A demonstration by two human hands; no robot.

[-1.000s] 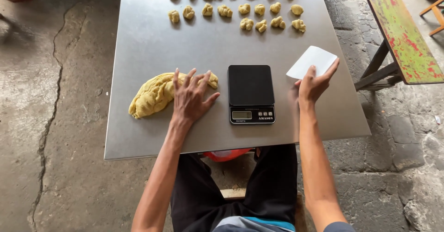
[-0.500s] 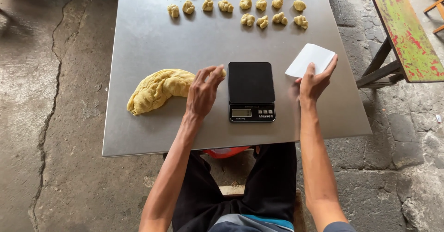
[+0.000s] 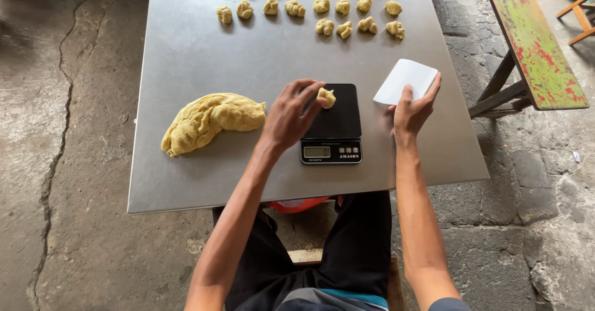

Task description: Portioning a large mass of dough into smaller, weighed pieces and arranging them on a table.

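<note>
Head view is showing me the near edge of a steel table point(image 3: 186, 187) first, with dark trousers below it. Just beyond that edge, a black digital scale point(image 3: 331, 125) is sitting with its display facing me. My left hand point(image 3: 288, 116) is reaching over its platform, fingertips pinched together on a small dough piece point(image 3: 326, 96), which is hovering at or just touching the platform's far left corner; I cannot tell which. It is looking soft, light and tacky, so I judge a gentle fingertip pinch across its middle suits it, since squeezing would deform it. To the right, my right hand point(image 3: 412, 109) is closing thumb and fingers on the lower edge of a white scraper card point(image 3: 406, 80), which is looking thin and stiff. Left of the scale, a large yellow dough mass point(image 3: 207, 120) is lying on the table. Farthest off, rows of small dough portions point(image 3: 310, 4) are lining up.
</note>
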